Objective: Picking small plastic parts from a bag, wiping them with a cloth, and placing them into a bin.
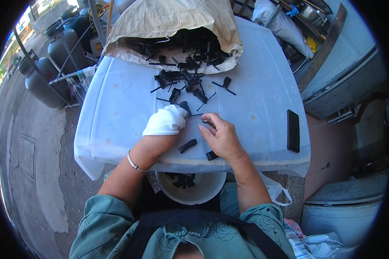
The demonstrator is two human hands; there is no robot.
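My left hand (pixel 166 120), in a white glove, is closed on a black plastic part (pixel 185 108) with a thin stick jutting to the right. Close beside it, my bare right hand (pixel 221 136) pinches a small dark, metallic-looking piece (pixel 208 123), mostly hidden by the fingers. A short black plastic piece (pixel 187 146) lies on the table between my wrists. Another black piece (pixel 211 155) rests by the near edge, under my right hand. Beyond my hands, several black parts with thin sticks (pixel 189 82) spill across the cloth.
An open woven sack (pixel 177 19) of black parts lies at the table's far side. A black phone (pixel 293 131) lies at the right on the white table cover (pixel 263 90). Below the near edge, a pale basin (pixel 212 190) holds black pieces. Gas cylinders (pixel 45 82) stand left.
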